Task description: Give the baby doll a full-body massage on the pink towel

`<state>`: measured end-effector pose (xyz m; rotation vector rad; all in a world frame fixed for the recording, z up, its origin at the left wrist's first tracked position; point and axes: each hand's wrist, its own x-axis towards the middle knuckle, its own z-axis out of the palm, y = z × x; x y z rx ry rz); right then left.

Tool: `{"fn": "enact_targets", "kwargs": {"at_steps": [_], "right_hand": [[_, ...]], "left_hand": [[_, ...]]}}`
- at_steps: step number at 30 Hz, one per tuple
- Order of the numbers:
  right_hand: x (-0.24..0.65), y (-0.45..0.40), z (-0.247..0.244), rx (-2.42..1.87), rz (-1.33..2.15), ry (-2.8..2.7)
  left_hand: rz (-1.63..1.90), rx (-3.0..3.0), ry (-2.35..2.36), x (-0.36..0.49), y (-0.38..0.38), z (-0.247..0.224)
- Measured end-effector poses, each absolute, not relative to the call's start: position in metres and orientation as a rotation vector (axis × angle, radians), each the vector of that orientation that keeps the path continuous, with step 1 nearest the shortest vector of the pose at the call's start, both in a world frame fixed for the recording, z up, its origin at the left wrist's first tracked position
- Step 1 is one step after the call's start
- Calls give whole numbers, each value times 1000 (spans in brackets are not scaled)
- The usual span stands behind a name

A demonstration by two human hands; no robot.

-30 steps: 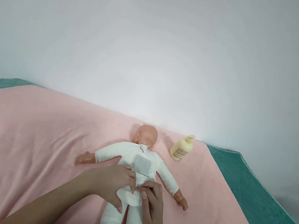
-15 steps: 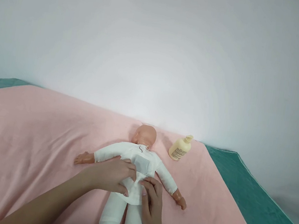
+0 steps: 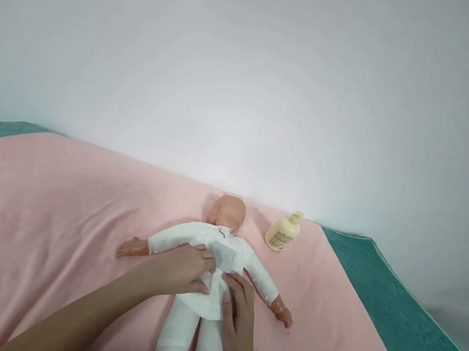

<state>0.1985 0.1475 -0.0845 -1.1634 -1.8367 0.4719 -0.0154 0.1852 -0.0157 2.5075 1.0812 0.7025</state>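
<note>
Down at the bottom are the two white legs (image 3: 176, 337) of a doll (image 3: 212, 306). The doll lies flat on a pink blanket (image 3: 56, 215) with its arms spread wide. The person's right hand (image 3: 240, 317) is on one side of the doll's body, fingers bent, tips touching the white cloth. From the other side comes the left hand (image 3: 185, 270). Its fingers are curled onto the cloth, and its thumb sits a bit lower. I cannot tell if either hand is pinching any cloth. Just past the fingers is a gray patch (image 3: 224, 257), and then a little dark string (image 3: 222, 232) by the neck. Next comes the doll's bald head (image 3: 229, 212). Beside it stands a yellow pump bottle (image 3: 282, 233). Green cloth (image 3: 391, 294) shows past the blanket's edges, and farthest back is a big pale wall (image 3: 248, 73).
</note>
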Motion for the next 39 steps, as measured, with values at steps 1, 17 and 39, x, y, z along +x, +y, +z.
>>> {"fn": "enact_targets", "kwargs": {"at_steps": [1,17,39], "right_hand": [[198,148,-85,-1176,481,-1843],[186,220,-44,-1123,421,-1719],[176,237,-60,-1148,399,-1897]], "left_hand": [[671,2508,1070,-15,186,-16],[1078,2376,1286,-13,209,-26],[886,2497,1241,-20,228,-49]]}}
